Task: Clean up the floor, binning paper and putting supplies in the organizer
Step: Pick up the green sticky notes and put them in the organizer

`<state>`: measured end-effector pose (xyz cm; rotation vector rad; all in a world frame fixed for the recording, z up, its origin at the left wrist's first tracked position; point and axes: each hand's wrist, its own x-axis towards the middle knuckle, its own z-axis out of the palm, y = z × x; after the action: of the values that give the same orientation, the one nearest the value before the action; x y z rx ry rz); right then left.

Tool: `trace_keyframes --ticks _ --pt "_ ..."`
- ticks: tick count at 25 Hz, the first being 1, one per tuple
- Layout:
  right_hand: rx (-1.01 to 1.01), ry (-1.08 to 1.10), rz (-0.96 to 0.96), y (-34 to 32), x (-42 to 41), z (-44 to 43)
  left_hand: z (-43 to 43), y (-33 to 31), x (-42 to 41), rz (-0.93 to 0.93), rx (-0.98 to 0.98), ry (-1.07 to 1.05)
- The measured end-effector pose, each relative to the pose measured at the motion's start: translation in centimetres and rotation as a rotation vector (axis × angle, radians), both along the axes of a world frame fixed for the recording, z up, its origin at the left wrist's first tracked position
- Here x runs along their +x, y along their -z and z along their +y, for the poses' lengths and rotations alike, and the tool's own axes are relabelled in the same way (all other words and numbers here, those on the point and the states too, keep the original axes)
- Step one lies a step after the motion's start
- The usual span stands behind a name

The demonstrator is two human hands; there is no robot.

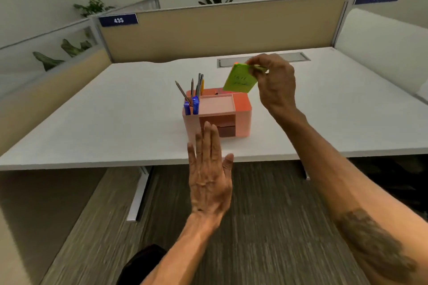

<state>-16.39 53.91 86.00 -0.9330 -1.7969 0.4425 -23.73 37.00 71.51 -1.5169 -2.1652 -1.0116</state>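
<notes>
Partly hidden organizer [240, 108] front.

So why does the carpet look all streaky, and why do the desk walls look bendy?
In the head view the carpet is smeared by motion blur because the camera is moving; the wide-angle lens bows the divider and desk edges; the right hand holding the green notepad over the pink organizer stays fairly sharp.

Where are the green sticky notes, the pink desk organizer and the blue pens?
green sticky notes [239, 80], head view, written front face.
pink desk organizer [242, 108], head view, right top surface.
blue pens [195, 105], head view, cap of the taller pen.
</notes>
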Motion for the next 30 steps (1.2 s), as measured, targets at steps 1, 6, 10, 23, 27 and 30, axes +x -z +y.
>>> trace_keyframes --ticks 1,6,10,23,27,30 --pt "0.024 0.002 -0.039 0.0 -1.2 1.0 -0.1 0.5 -0.6 0.021 -0.023 0.001" --pt "0.109 0.037 -0.166 0.9 -5.4 4.8 -0.2 2.3 -2.6 0.075 -0.065 0.011" --pt "0.101 0.057 -0.272 1.9 -7.3 6.2 -0.3 3.3 -3.3 0.052 -0.097 0.009" --pt "0.093 0.106 -0.204 5.5 -3.9 1.8 -2.0 5.8 -1.2 0.026 -0.181 0.044" --pt "0.179 0.041 -0.302 9.8 0.8 -2.2 -2.4 7.7 1.9 0.010 -0.230 0.083" --pt "0.220 0.043 -0.318 14.2 6.2 -5.3 -2.9 10.0 5.5 0.001 -0.264 0.133"
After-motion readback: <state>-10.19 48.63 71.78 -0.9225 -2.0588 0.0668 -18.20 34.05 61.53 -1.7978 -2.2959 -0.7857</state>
